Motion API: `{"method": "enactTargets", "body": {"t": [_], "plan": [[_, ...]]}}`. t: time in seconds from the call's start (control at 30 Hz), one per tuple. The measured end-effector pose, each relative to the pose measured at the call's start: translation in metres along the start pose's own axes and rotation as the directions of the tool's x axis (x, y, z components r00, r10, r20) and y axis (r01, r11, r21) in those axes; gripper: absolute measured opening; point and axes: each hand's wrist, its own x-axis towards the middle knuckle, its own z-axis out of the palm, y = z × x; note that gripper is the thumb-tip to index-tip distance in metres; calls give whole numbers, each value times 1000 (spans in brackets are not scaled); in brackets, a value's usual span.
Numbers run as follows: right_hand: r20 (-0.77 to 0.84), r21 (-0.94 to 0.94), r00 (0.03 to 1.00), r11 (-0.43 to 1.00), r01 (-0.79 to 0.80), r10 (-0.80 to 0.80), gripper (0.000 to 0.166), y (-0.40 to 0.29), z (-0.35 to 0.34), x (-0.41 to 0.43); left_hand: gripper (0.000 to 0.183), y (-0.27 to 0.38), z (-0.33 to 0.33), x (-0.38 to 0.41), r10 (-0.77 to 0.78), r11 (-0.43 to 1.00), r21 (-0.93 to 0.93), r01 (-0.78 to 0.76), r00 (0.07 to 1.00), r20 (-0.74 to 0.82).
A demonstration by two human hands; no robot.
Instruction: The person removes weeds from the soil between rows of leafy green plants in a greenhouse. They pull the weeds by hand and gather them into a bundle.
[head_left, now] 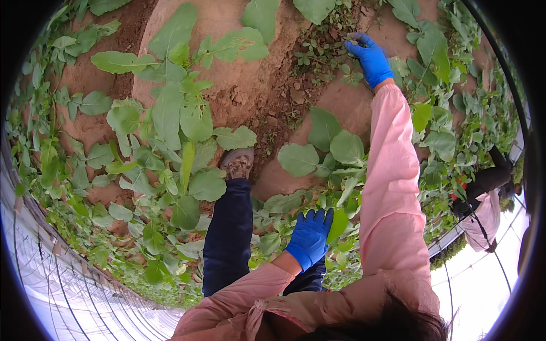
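My right hand (367, 57), in a blue glove, reaches out to the upper right, its fingers bent at a patch of small weeds (318, 53) in the furrow. Whether the fingertips pinch a stem is too unclear to tell. Its glove tips look soiled. My left hand (308, 236), also gloved in blue, rests back down over my knee with the fingers spread and holds nothing. A broad green leaf (338, 225) stands beside its fingers. Leafy crop plants (326, 147) grow between the two hands.
Large leafy plants (170, 102), some leaves holed, grow on the soil ridge at left. My muddy shoe (239, 163) stands in the furrow (273, 123). A dark hose or cable (503, 64) curves along the right. Another person (482, 213) bends among plants at far right. Greenhouse film (85, 298) lies beyond.
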Motion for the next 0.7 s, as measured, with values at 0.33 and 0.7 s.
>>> {"method": "enactTargets", "body": {"t": [0.33, 0.7], "plan": [[44, -963, 998, 263, 54, -41, 29, 18, 73, -3, 58, 0, 7, 0, 4, 1000, 26, -4, 1000, -29], [-207, 244, 978, 968, 49, 3, 50, 32, 22, 13, 57, -1, 8, 1, -1, 1000, 23, 2, 999, -42]]}}
